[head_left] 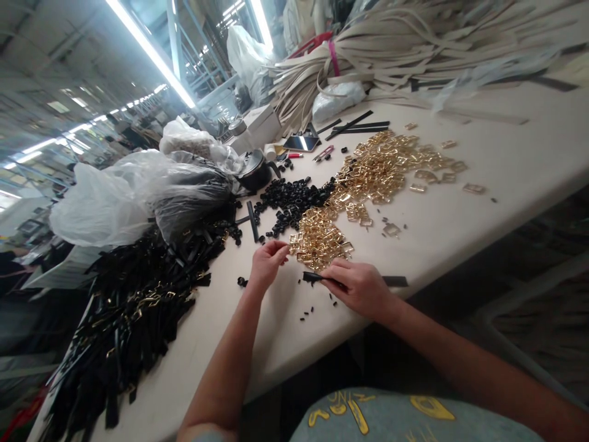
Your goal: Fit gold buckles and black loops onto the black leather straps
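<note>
Across the pale desk (276,344), gold buckles (317,236) lie just beyond your right hand (361,288), which pinches a black strap (311,277). Your left hand (267,265) curls beside them, its grip unclear; singling one out likely calls for a light fingertip pinch.

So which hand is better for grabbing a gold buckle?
Probably the left hand: its fingertips are at the edge of the gold buckles, though I can't tell if they're gripping one. The right hand is busy holding a black strap.
</note>
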Motion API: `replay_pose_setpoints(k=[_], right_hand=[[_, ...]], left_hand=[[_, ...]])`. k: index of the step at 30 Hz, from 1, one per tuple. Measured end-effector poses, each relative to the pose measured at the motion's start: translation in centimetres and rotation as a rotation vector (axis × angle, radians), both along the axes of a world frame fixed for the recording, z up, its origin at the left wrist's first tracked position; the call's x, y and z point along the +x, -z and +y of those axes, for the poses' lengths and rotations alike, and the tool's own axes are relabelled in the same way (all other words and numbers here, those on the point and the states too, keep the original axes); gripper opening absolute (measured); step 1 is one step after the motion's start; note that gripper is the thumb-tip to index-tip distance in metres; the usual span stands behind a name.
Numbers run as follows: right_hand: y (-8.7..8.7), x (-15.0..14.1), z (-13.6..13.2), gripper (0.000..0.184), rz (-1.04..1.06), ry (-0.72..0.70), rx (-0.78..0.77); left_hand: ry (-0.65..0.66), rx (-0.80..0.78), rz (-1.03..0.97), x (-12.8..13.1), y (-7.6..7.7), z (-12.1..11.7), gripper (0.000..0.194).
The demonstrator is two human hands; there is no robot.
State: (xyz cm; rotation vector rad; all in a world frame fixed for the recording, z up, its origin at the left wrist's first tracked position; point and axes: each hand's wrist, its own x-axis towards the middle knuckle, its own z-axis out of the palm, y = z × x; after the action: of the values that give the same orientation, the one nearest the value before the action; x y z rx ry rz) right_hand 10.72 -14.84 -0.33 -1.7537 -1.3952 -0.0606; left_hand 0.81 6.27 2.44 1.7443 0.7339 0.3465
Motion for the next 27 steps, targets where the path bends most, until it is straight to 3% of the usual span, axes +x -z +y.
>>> replay_pose_setpoints(k=[3,7,10,14,19,22,27], right_hand=[[0.2,0.2,0.1,0.014,0.027,-0.01,-0.014],[0.2,0.2,0.2,0.013,0.046,-0.024,-0.026],[0.2,0.2,0.1,0.012,0.076,-0.032,-0.039],[0.1,0.3,0.2,0.011,0.097,-0.033,-0.038],[0.0,0.3,0.2,0.012,0.088,-0.032,-0.039],[0.0,0.3,0.2,0.013,0.093,-0.032,-0.035],[0.0,0.3,0.1,0.014,0.113,-0.024,-0.027]], left_hand=[[0.141,0.255,0.138,2.4,-0.3,2.6,0.023],[0.382,0.587,0.301,5.0,-1.3,4.3,0.014],[0.483,0.621,0.383,6.3,-2.1,4.9,0.012],[0.511,0.589,0.423,7.0,-2.3,5.1,0.013],[0.446,0.618,0.372,5.8,-1.8,4.1,0.006],[0.321,0.619,0.273,3.9,-1.4,3.4,0.002],[-0.02,0.128,0.007,-0.2,-0.5,2.3,0.021]])
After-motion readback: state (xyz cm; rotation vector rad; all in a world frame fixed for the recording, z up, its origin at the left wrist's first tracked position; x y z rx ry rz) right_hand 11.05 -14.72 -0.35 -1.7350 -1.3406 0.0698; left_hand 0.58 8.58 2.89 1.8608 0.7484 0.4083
